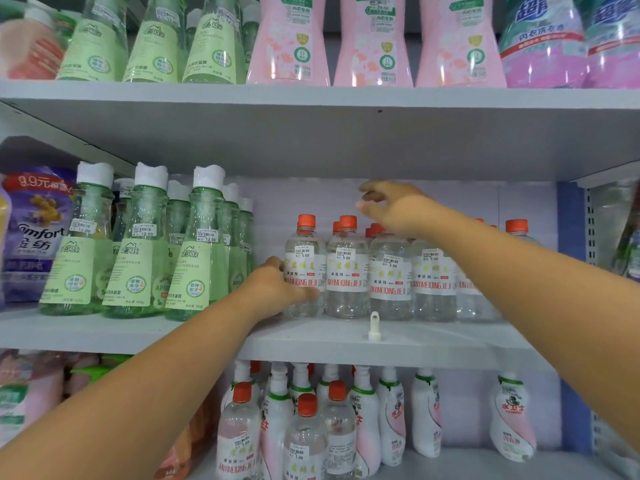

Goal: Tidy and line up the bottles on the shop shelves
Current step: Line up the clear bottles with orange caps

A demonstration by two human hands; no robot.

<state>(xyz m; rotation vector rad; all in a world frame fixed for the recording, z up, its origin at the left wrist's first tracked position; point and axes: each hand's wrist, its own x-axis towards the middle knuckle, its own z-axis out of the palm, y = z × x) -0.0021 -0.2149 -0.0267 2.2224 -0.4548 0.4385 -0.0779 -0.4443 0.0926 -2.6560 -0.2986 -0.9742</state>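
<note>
While reaching up from the lower left, left hand wrapped around the lower body of the leftmost clear bottle, thumb on the near label, fingers hidden round the far side; forearm stretched diagonally across the middle shelf edge. Grasping that bottle, then, at the left end of its row.

Far left on the same shelf: a purple refill pouch, then green bottles with white caps, standing several deep, price stickers on the necks.

Right of the held bottle, more clear bottles with orange caps, upright and close together, touching shoulder to shoulder in the front row, further ones behind. Just in front of them, near the shelf edge, a small white plastic hook standing up.

Above those orange caps, right hand raised, wrist level, fingers loosely curled and spread, thumb apart below them, gripping nothing; released, hovering just under the upper shelf. Right forearm crossing in front of the right end of the row and hiding some bottles.

Upper shelf: green bottles, pink bottles, then purple ones. Lower shelf: clear orange-capped bottles near, white-and-pink bottles behind and to the right.
</note>
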